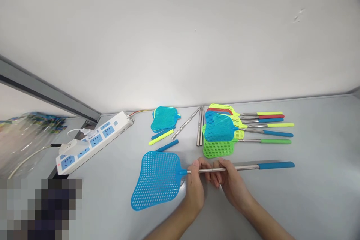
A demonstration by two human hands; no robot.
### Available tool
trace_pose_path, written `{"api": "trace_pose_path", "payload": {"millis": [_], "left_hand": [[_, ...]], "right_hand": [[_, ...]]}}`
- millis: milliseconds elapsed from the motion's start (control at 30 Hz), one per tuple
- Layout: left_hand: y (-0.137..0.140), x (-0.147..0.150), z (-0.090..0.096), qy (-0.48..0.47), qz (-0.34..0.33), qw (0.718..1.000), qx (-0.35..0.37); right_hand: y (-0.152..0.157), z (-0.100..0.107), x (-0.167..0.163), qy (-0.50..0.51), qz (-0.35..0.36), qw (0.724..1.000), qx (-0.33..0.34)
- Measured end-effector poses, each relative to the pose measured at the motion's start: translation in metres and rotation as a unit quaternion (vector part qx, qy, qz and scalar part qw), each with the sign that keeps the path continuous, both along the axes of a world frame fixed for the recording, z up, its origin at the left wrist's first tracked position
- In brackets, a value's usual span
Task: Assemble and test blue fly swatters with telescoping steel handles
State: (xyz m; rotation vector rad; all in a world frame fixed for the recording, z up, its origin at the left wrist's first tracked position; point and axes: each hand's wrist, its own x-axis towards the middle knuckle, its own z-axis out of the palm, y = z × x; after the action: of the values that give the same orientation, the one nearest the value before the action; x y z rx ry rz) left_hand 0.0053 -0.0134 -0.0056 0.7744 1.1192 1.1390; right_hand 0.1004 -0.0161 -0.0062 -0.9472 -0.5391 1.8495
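Observation:
Both hands grip the thin metal rod of a blue fly swatter point(159, 180) held level above the grey table. My left hand point(195, 183) pinches the rod close to the blue mesh head. Farther along the same rod, my right hand point(230, 180) is closed, with the blue handle point(277, 165) sticking out to its right. Just beyond my hands lies a pile of fly swatters point(221, 127) in green, blue, yellow and red, handles pointing right. Left of the pile are loose metal rods point(200, 125), another slanted rod point(185, 123), a yellow grip sleeve point(161, 137) and blue sleeves point(167, 145).
Loose blue swatter heads point(164, 119) are stacked near the back wall. A white power strip point(95, 142) with plugs and cords lies at left. Clear plastic bags point(30, 142) lie past a grey metal frame post point(50, 90). The wall point(197, 45) bounds the table's back edge.

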Motion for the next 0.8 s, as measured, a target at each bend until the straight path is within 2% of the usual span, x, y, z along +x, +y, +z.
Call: {"api": "trace_pose_path", "payload": {"millis": [800], "left_hand": [[0.0028, -0.0022, -0.0023, 0.029, -0.039, 0.998, 0.027]], "right_hand": [[0.0023, -0.0013, 0.0015, 0.035, -0.016, 0.999, -0.008]]}}
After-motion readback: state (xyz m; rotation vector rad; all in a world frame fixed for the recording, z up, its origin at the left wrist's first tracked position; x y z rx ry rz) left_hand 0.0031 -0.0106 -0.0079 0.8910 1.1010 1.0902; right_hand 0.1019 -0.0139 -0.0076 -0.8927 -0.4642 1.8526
